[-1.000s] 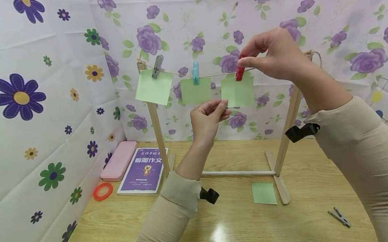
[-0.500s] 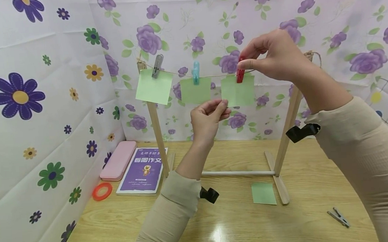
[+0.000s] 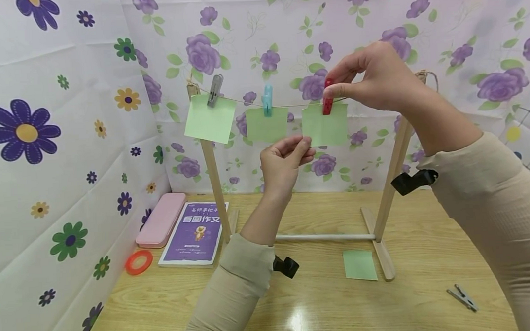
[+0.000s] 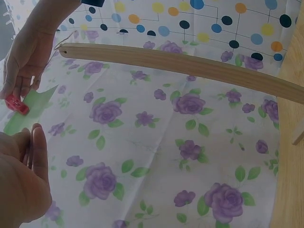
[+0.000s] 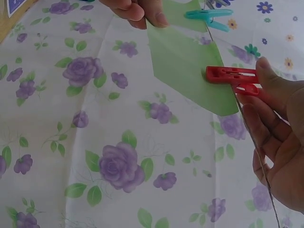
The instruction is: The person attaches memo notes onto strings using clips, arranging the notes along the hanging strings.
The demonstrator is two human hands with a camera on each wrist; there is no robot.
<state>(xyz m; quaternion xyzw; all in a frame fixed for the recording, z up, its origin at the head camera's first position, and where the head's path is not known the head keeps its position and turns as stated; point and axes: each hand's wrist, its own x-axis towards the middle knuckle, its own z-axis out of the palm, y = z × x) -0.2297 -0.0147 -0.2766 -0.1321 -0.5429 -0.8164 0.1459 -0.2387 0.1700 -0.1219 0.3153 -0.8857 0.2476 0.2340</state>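
A green paper square (image 3: 324,127) hangs at the string (image 5: 256,149), third from the left. My right hand (image 3: 378,76) pinches a red clothespin (image 3: 327,97) that sits over the paper's top edge and the string. Down at the paper's lower left corner, my left hand (image 3: 284,162) pinches it between thumb and fingers. In the right wrist view the red clothespin (image 5: 230,76) lies across the paper's edge, its handles between thumb and fingers. To the left, a blue clothespin (image 3: 267,101) and a grey clothespin (image 3: 215,91) hold two more green papers on the string.
The string spans a wooden frame (image 3: 394,179). On the table (image 3: 324,306) lie a loose green paper (image 3: 360,265) and a grey clothespin (image 3: 462,297). At left are a purple book (image 3: 192,235), a pink case (image 3: 162,219) and a red ring (image 3: 138,262).
The red clothespin has come down slightly further over the paper's top edge and stands more upright. Both hands keep nearly the same place.
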